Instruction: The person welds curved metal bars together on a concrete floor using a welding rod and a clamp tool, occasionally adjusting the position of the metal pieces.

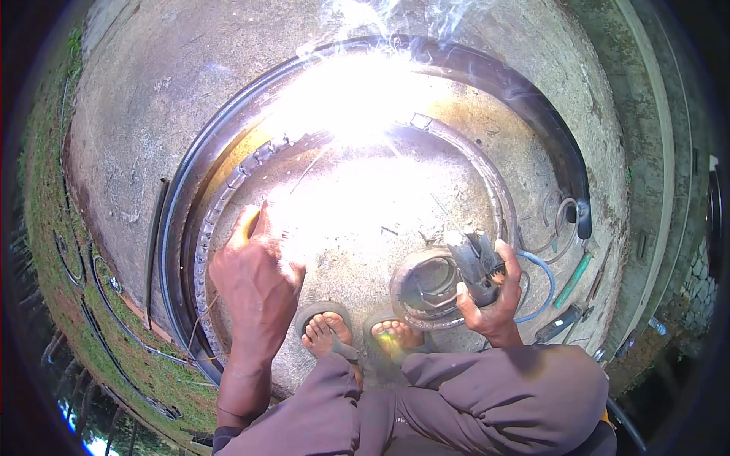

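Observation:
White welding glare (361, 99) blots out the far middle of a large curved dark metal ring (532, 99) lying on the concrete. My right hand (498, 304) grips a grey, worn electrode holder (475, 266), from which a thin electrode (447, 213) points toward the glare. To the left, my left hand (258, 273) is closed beside the inner ribbed metal band (228, 186), its back facing up. A thin dark rod (307, 172) lines up with that hand; glare and the fingers hide whether it is held.
Smoke (395, 19) rises at the far edge. By my sandalled feet (327, 334) lies a coiled metal strip (418, 289). A blue cable (547, 281), a green tube (572, 281) and a dark power tool (559, 324) lie at right. Grass (68, 251) borders the concrete at left.

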Available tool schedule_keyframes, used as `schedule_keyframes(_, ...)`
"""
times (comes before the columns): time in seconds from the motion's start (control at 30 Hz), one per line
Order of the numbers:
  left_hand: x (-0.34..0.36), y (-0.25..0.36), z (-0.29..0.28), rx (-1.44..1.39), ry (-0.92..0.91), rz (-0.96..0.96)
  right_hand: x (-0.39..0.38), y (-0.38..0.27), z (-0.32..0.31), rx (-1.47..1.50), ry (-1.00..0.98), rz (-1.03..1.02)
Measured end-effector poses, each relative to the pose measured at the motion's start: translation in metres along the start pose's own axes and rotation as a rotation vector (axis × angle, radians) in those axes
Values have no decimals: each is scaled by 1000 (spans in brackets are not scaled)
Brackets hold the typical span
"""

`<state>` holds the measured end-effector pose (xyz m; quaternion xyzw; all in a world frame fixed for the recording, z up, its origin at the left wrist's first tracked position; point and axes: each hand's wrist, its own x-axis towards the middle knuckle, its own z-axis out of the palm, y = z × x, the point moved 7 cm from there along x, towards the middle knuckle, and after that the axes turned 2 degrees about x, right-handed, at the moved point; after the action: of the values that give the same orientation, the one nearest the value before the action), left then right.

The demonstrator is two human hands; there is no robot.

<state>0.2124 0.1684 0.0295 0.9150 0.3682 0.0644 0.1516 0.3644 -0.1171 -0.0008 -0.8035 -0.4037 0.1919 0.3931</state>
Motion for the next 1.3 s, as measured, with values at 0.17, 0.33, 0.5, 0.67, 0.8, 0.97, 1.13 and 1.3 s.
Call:
schedule_keyframes(0.17,2,2,0,24,-26,-54,3,-4,0,-31,3,2)
schedule_keyframes(0.33,3,1,3,32,-42,-63,7,-4,3,-37,1,10)
schedule_keyframes(0.5,2,-1,2,40,-27,-41,7,-3,3,-28,-10,33)
schedule_keyframes(0.67,1,1,-1,24,-24,-42,0,8,3,93,-23,44)
schedule_keyframes(0.8,3,11,0,22,-21,-26,1,-1,-9,-37,67,16)
schedule_keyframes(0.97,7,19,5,33,-19,17,5,-4,-8,-50,88,-1)
schedule_keyframes(1.13,11,20,11,25,-25,11,10,-8,-9,-75,82,-20)
schedule_keyframes(1.3,13,21,12,33,-19,4,10,-9,-8,-61,75,-11)
